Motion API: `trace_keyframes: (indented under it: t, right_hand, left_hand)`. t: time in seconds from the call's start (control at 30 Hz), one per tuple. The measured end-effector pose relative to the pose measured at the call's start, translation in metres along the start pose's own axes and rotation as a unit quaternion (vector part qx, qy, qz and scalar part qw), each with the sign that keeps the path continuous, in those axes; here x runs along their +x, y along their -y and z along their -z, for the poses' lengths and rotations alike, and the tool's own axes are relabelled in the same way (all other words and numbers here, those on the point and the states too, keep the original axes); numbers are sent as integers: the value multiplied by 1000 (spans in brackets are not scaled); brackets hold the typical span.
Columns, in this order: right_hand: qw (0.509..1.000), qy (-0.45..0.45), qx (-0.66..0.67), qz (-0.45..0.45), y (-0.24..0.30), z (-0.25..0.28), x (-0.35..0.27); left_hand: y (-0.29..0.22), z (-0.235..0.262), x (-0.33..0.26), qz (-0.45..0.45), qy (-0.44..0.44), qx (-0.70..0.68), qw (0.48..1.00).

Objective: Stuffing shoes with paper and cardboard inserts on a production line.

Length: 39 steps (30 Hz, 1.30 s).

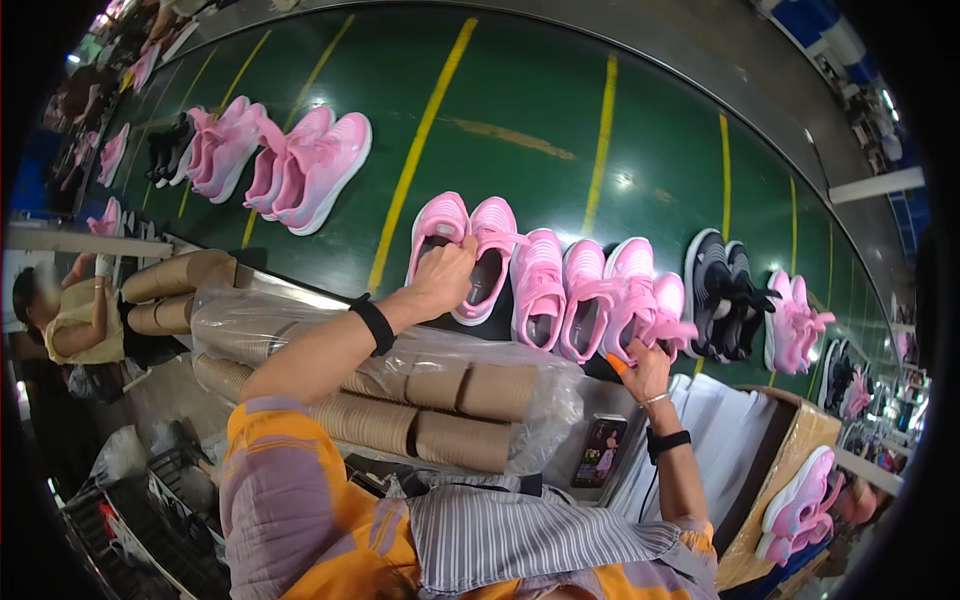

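The pink shoe [494, 214] at the left hand [442, 280] stands on the green belt [530, 95], just right of and beyond the knuckles, its long axis running away from the person, toe far. The left fingers are bunched near its tongue; the hand's back hides the tips, so I cannot tell whether they clamp it. The mate [437, 211], just left, has its heel covered. Farther right, the right hand [646, 372] is nearest another shoe [629, 260], fingers at its heel opening; tips partly hidden, closure unclear. Shoes [858, 392] near the right rim are small and bent.
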State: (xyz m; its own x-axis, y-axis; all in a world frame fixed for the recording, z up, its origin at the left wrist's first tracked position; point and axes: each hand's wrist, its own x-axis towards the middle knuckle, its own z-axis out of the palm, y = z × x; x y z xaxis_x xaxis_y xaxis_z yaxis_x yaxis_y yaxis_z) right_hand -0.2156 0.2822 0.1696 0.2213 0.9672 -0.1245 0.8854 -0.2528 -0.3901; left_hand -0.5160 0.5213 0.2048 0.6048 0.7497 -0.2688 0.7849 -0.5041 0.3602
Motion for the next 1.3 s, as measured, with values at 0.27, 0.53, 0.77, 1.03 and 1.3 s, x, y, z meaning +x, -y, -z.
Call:
trace_keyframes:
  t: [0.27, 0.53, 0.77, 1.03, 1.3]
  right_hand:
    - [977, 29, 192, 92, 95, -41, 81]
    - [933, 173, 264, 175, 129, -47, 162]
    - [960, -46, 265, 82, 95, 60, 80]
    - [962, -190, 152, -122, 50, 108, -155]
    - [884, -261, 159, -354, 98, 88, -343]
  left_hand:
    - [99, 36, 14, 49, -97, 82, 991]
    - [121, 87, 24, 87, -105, 162, 977]
    - [-41, 160, -45, -197, -122, -284, 931]
    - [-185, 179, -77, -528, -45, -511, 677]
    - [-265, 165, -87, -593, -104, -448, 661]
